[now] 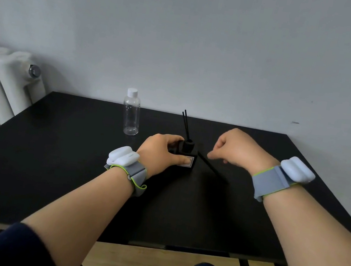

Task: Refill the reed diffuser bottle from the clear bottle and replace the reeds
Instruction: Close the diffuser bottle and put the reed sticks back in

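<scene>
The left hand (162, 152) hides part of the diffuser bottle (190, 152).

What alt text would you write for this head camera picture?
A person's left hand grips a small black diffuser bottle holding two reeds on a black table. The right hand hovers, fingers curled, near a loose reed; a capped clear bottle stands behind.

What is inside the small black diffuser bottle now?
Two black reeds stand in the neck of the diffuser bottle, leaning left. Its dark walls hide any liquid inside.
</scene>
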`<control>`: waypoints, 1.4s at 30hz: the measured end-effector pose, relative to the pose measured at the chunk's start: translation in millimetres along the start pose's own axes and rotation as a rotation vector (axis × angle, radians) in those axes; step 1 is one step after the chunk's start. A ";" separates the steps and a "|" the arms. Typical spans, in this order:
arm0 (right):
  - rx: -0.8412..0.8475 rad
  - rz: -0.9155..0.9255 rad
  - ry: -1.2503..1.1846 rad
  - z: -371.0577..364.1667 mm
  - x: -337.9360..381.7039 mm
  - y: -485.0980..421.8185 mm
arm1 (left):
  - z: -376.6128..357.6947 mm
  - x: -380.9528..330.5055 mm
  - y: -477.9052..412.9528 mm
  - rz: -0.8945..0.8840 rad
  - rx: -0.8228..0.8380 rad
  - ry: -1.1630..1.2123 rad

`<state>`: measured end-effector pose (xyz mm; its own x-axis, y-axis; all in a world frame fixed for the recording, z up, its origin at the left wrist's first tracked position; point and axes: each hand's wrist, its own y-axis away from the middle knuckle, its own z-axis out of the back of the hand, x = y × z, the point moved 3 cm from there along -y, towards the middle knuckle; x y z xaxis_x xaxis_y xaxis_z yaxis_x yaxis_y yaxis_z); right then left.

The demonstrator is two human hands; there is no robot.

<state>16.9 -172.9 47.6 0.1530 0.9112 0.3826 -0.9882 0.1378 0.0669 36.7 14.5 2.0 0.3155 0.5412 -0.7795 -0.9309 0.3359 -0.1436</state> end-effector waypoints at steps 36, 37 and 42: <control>-0.012 -0.056 0.135 -25.6 3.3 -6.1 | 1.1 -3.2 0.6 0.001 -0.001 -0.023; -0.078 -0.047 0.109 -20.3 2.8 -7.4 | 1.0 -3.1 0.3 -0.002 0.000 -0.022; -0.355 0.061 -0.409 7.9 19.1 -7.3 | 0.8 -1.2 -0.4 0.001 0.004 -0.027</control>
<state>27.1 -159.6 61.7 0.0162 0.7059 0.7081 -0.9267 0.2765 -0.2544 36.8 14.3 3.5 0.3195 0.5621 -0.7629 -0.9305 0.3384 -0.1403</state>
